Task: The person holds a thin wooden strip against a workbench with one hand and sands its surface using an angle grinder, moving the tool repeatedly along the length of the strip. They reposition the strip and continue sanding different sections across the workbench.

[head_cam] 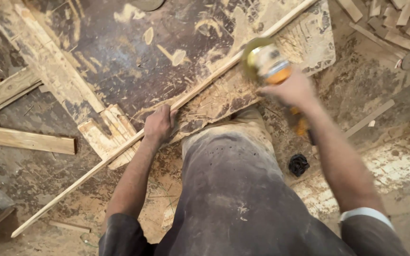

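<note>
1. Near the middle of the frame, my left hand pressed down on a long thin wooden strip, fingers curled together over its edge and clamped on it.
2. That strip ran on a slant from the lower left of the frame up to the upper right, lying across a dark, sawdust-smeared board that served as my tabletop.
3. Right of centre, my right hand gripped an orange and yellow power grinder; my fingers were wrapped shut around its body, though motion blur hid the finer detail.
4. The grinder's round head sat at the strip, just up and to the right of my left hand; whether the disc touched the wood I could not tell through the blur.
5. Pale sawdust and shavings lay thick under the strip between my two hands.
6. At the left edge of the frame a short flat plank lay on the dusty floor, well apart from the strip.
7. In the upper right corner a heap of wood offcuts lay piled.
8. Below my right forearm, a small black tangled object rested on the floor beside my dusty trouser leg.
</note>
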